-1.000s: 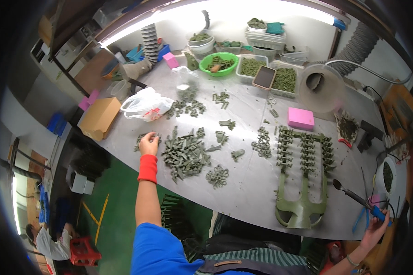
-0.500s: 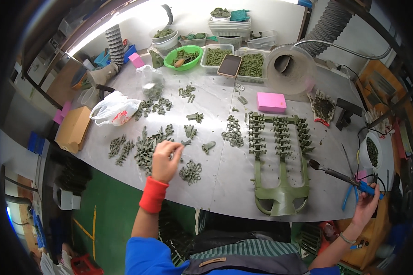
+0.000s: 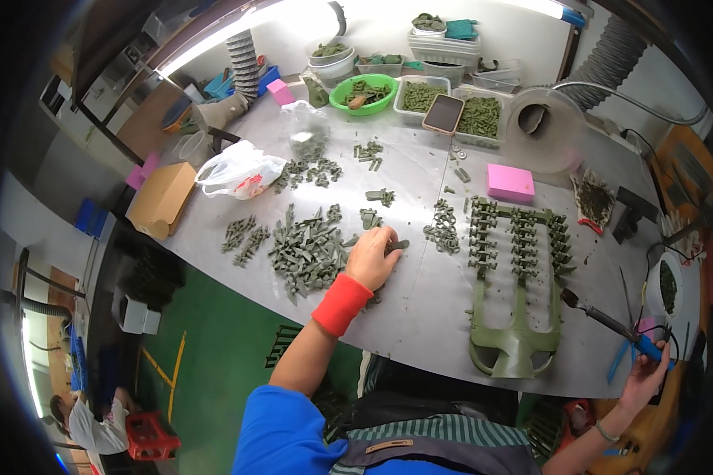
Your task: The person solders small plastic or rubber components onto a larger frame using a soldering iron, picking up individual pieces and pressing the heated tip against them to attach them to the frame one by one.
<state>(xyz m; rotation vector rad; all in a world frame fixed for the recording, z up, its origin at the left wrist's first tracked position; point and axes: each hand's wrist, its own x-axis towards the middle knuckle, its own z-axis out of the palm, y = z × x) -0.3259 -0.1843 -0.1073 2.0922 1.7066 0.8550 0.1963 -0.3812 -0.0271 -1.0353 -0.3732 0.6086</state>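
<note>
The wide head view looks forward and down across the worktable

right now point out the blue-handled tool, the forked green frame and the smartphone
Blue-handled tool (image 3: pixel 610 323), head view: dark shaft.
Forked green frame (image 3: pixel 520 305), head view: middle bar.
Smartphone (image 3: pixel 444 113), head view: dark screen.

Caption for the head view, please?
Left hand among small green parts, right hand holding a blue-handled tool, green frame between.

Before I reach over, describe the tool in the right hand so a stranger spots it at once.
Find the large green frame on the right of the grey table. Just right of its lower half, the right hand holds a blue-handled tool. Its long dark shaft and broad tip set it apart from the forked blue tool nearby.
</note>
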